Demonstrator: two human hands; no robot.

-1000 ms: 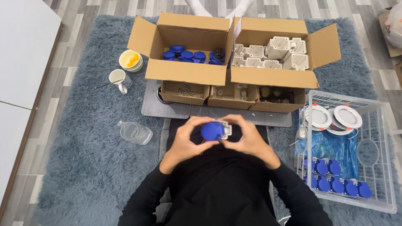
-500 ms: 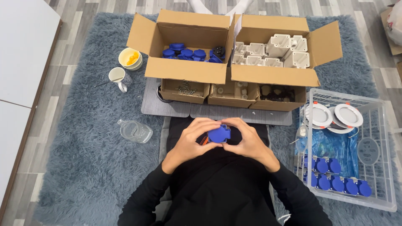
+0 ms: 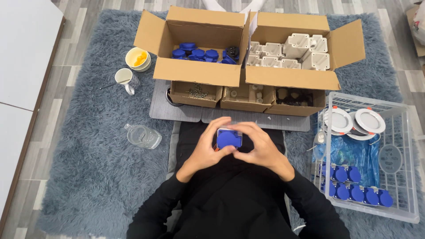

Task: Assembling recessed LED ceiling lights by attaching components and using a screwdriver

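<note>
We have the assembly step in hand: both hands hold one blue-capped socket unit (image 3: 229, 138) above the lap, in front of the row of cardboard boxes. Our left hand (image 3: 206, 148) closes its fingers around the left side of the unit; our right hand (image 3: 261, 148) closes around the right side, with fingertips curled over the top edge. Neither hand is free.

We judge that the blue cap is being pressed onto its white housing. The next move calls for even pressure from both thumbs, with the cap kept square to the housing so that it seats without tilting.

The unit shows a round blue cap on a pale, squarish body; only the upper face is visible, and the fingers hide the sides. Loose blue caps (image 3: 197, 53) lie in the left cardboard box (image 3: 199, 73), and white housings (image 3: 287, 53) in the right one. Finished blue units (image 3: 354, 192) sit in the clear plastic crate (image 3: 409, 194) on our right.
</note>
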